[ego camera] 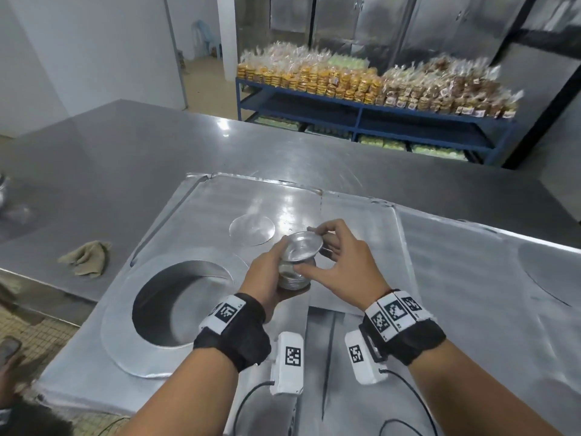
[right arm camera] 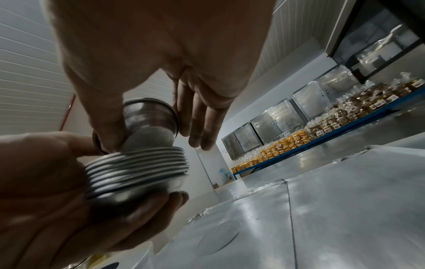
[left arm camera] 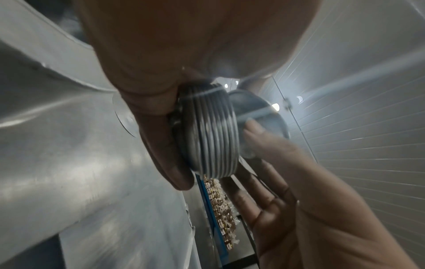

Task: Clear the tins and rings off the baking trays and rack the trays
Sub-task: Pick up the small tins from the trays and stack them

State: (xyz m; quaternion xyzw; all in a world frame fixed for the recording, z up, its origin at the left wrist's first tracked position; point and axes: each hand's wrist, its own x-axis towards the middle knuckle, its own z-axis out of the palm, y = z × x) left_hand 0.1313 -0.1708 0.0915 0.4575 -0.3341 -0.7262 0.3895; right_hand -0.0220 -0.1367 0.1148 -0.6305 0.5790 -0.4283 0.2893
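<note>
My left hand [ego camera: 269, 272] grips a stack of several small nested tins [ego camera: 291, 278], ribbed at the rims, above the baking trays [ego camera: 355, 221]. My right hand [ego camera: 338, 258] pinches a single small tin [ego camera: 304, 247] by its rim, tilted just over the top of the stack. The left wrist view has the stack [left arm camera: 212, 134] side-on with the single tin [left arm camera: 260, 114] behind it. From the right wrist, the single tin [right arm camera: 150, 118] touches the stack [right arm camera: 135, 168]. A large round ring tin [ego camera: 176, 305] and a flat disc [ego camera: 251, 229] lie on the left tray [ego camera: 94, 366].
The trays sit on a long steel table [ego camera: 157, 146] with a crumpled cloth [ego camera: 86, 258] to the left. Another disc [ego camera: 547, 272] lies on the right tray. A blue shelf [ego camera: 377, 111] of bagged biscuits and steel cabinets stand behind. Another person's hand [ego camera: 8, 369] shows at bottom left.
</note>
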